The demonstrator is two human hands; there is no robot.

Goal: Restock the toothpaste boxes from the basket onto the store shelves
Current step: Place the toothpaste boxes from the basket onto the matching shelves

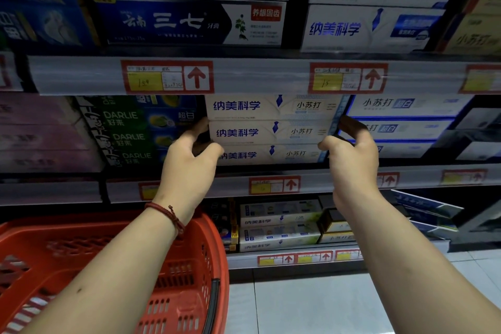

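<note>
A stack of three white toothpaste boxes [268,130] with blue lettering lies on the middle shelf [311,179]. My left hand [189,160] holds the stack's left end, thumb at the bottom box and fingers curled behind the upper ones. My right hand [349,152] holds the right end the same way, thumb forward and fingers tucked behind the stack. The red plastic basket [176,266] sits low at the left, under my left forearm; what lies inside it is not visible.
Green Darlie boxes [130,133] stand left of the stack, white and blue boxes [401,119] right of it. The upper shelf rail [257,76] with price tags hangs just above. Further boxes fill the top and bottom shelves. White floor tiles [311,304] lie below.
</note>
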